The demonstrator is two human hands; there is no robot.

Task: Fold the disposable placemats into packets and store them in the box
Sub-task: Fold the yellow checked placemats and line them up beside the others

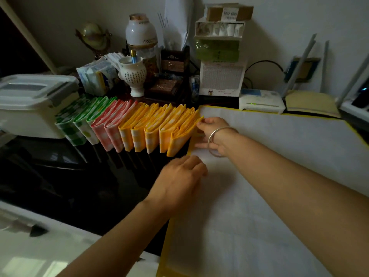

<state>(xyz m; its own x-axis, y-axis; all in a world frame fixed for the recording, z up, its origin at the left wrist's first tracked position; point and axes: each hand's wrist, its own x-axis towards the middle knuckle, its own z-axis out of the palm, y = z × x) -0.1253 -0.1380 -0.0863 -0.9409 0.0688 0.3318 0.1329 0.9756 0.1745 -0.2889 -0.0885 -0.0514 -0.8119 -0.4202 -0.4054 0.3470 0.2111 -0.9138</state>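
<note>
**A thin, limp sheet, best taken by its yellow border**

Nearest, the unfolded placemat (269, 186) lies flat, white side up, over the right of the dark table (79, 176). Its yellow border shows along the left and far edges. It looks light and floppy, likely to slide on the glossy top and to crease wherever it is pressed, so I judge the edges and corners the best places to hold.

The left hand (179, 182) sits at the placemat's left edge with its fingers bent over it. Blur hides whether it grips. Farther along the same edge the right hand (214, 134), a bracelet (219, 140) on its wrist, lies spread and released, fingertips touching the rightmost of the folded packets (139, 126). These stand on edge in a row running left to the lidded box (30, 108).
</note>
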